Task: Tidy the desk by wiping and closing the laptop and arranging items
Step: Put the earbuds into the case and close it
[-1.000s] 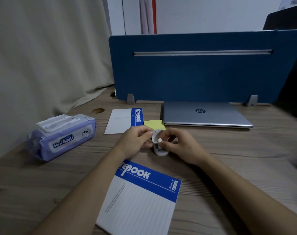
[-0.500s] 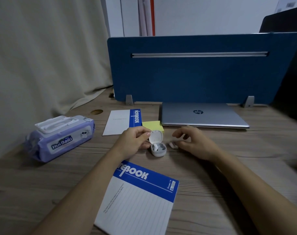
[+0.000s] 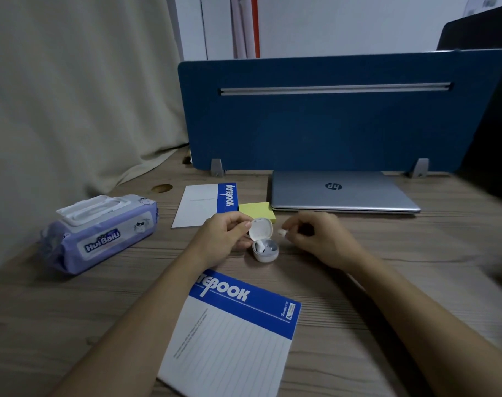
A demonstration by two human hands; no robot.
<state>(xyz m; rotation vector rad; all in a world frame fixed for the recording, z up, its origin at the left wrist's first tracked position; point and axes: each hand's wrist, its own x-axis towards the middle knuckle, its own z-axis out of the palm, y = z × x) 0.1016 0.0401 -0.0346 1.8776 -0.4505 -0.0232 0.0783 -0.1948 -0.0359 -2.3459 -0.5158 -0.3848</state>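
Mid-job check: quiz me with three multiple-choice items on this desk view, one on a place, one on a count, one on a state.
1. Where do the yellow sticky notes lie?
A. on the wet wipes pack
B. between the far notebook and the laptop
C. on the laptop's lid

2. How many notebooks with blue bands lie on the desk?
A. one
B. two
C. three

3. How is the earbud case?
A. lid up, one earbud inside
B. shut
C. lid up, empty

Answers:
1 B: the sticky notes lie right of the far notebook, by the closed laptop's front left corner.
2 B: the far one and the near notebook.
3 A: the left hand holds the earbud case with its lid raised, one earbud seated; the right hand pinches the other earbud.
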